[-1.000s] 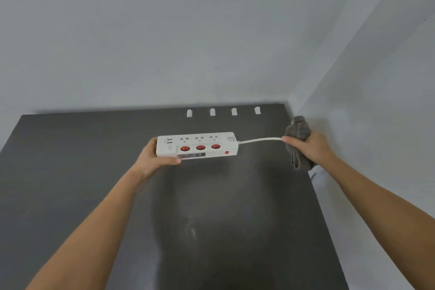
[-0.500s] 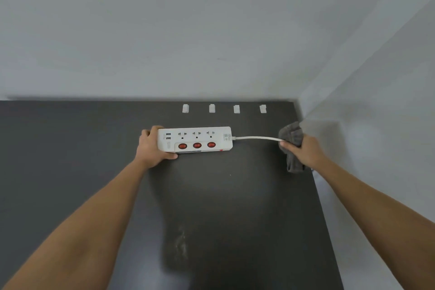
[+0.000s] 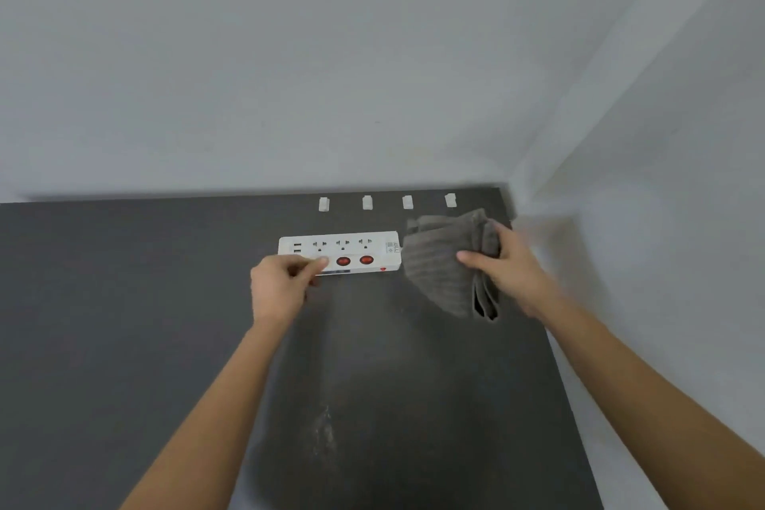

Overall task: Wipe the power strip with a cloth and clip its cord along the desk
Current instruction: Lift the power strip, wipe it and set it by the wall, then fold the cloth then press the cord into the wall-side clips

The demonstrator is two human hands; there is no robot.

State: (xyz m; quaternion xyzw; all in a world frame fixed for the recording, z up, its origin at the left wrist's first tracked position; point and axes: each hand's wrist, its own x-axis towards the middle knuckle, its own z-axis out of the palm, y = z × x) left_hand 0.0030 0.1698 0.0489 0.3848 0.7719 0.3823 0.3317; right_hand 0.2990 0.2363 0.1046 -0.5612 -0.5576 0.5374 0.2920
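Note:
The white power strip (image 3: 352, 246) with red switches lies flat on the dark desk (image 3: 124, 323), near the back. My left hand (image 3: 281, 288) sits at its front left edge, thumb and forefinger pinched on the strip over the leftmost switch. My right hand (image 3: 511, 267) grips a folded grey cloth (image 3: 443, 265), which hangs just right of the strip's cord end and touches it. The cord is hidden behind the cloth. Several small white cord clips (image 3: 367, 202) stand in a row along the desk's back edge.
The desk sits in a corner, with a grey wall behind it and another wall (image 3: 662, 219) along its right edge. A dusty smear (image 3: 325, 431) marks the desk surface in front of me.
The strip went from held up to lying flat on the desk. My left hand shifted from its left end to its front edge. My right hand let the cord go and brought the cloth left.

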